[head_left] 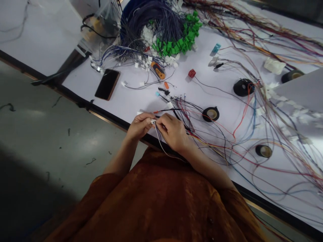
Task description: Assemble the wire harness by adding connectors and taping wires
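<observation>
At the white bench's [131, 101] near edge, left hand [140, 126] pinches a small white plastic connector [153, 121], right hand [174, 131] grips its thin grey wires [160, 143]; wire-seating seems underway, needing fine alignment

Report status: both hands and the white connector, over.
Both on it: left hand and right hand pinch the white connector. Its pale wires loop down toward the body. Loose wire tangle just beyond the fingers, tape roll farther right.

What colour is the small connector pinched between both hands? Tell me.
White connector; head view.
</observation>
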Tool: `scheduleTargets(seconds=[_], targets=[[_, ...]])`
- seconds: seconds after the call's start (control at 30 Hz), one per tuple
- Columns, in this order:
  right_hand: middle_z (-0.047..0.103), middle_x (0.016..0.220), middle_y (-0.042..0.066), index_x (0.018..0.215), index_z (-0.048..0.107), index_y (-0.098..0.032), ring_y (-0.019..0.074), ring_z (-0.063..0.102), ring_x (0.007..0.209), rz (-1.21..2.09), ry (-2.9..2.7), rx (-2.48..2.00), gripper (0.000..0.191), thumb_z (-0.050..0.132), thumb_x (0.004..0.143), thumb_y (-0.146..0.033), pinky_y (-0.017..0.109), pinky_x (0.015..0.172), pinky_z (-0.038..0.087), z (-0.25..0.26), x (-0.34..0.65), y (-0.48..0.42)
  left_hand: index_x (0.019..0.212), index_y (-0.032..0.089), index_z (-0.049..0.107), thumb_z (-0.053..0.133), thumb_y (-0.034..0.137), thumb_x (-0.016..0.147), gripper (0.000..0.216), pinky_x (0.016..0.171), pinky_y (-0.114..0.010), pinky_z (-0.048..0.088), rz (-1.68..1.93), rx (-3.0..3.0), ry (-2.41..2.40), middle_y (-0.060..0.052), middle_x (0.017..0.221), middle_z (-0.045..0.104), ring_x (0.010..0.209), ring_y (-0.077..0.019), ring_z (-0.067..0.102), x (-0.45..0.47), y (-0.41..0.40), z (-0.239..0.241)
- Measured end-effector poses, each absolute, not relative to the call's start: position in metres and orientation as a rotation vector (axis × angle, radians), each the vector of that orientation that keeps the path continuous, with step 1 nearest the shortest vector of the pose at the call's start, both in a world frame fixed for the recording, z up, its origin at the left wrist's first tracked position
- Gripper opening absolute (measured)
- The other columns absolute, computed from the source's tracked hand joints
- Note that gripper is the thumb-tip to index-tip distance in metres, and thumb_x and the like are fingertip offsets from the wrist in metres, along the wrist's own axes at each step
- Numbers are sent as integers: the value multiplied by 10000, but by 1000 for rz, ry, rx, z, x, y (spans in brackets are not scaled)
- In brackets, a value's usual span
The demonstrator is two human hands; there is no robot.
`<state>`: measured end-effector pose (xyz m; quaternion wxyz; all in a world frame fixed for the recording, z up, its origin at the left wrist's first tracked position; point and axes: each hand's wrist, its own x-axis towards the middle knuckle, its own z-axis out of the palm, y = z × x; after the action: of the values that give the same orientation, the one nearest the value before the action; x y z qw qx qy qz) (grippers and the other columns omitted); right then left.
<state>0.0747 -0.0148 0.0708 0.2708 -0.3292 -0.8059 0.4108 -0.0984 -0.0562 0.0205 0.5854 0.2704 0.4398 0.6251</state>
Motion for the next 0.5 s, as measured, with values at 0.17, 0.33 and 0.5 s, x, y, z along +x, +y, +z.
scheduleTargets(seconds=[0.17, 0.33, 0.5], targets=[[584, 815, 8, 786, 508, -203, 119, 519, 739, 1131, -2091, -831, 185, 524, 970, -223, 247, 705, 380, 60, 78, -11, 782, 182, 806, 920, 358, 659, 242, 603, -222, 568, 1446, 772, 1071, -45, 718, 713, 575, -107, 650, -98, -58, 25], [571, 773, -9, 775, 528, -195, 103, 496, 699, 1145, -2037, -828, 192, 552, 959, -243, 228, 682, 384, 55, 81, -11, 808, 186, 810, 906, 346, 687, 223, 596, -191, 579, 1508, 790, 1076, -33, 709, 722, 559, -94, 664, -96, -61, 21], [549, 735, -18, 758, 543, -185, 92, 465, 664, 1157, -2015, -779, 209, 533, 964, -214, 224, 655, 371, 48, 84, -18, 850, 207, 814, 852, 314, 766, 141, 616, -196, 594, 1487, 898, 1092, -31, 734, 734, 597, -101, 685, -94, -68, 15]])
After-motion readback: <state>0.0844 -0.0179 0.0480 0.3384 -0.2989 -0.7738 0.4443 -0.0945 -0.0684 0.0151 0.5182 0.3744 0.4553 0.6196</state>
